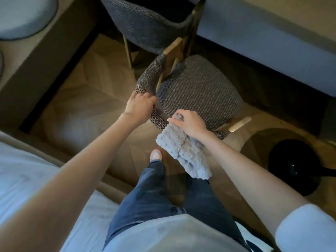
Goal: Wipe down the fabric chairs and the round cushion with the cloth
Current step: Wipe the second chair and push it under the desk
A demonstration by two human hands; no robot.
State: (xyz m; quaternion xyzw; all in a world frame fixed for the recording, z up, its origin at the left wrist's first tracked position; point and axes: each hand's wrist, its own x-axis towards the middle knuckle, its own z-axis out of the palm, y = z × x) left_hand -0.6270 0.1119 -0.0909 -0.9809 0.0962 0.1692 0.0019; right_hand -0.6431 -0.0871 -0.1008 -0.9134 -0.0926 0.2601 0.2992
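Your left hand (139,108) is curled over the top edge of the near chair (198,91), holding its back. That looks good, because it should stop the chair from sliding on the wood floor (87,99).

Your right hand (190,122) is bunched around one end of the fluffy grey cloth (183,151), right at the rim of the chair back. Most of the cloth hangs down loose behind the chair, above your leg. Only a small bit is near the fabric.

To wipe well, gather more of the cloth into your palm so a big flat pad meets the chair. Press softly and go in long strokes, all one way, along the curved back. Then do the seat, from the far side toward you. This weave looks bumpy, so go slow so the fluff does not catch.

The other chair (151,26) stands just past this one. The round cushion (23,19) sits well apart, up at the far left. My guess is that both still need wiping.
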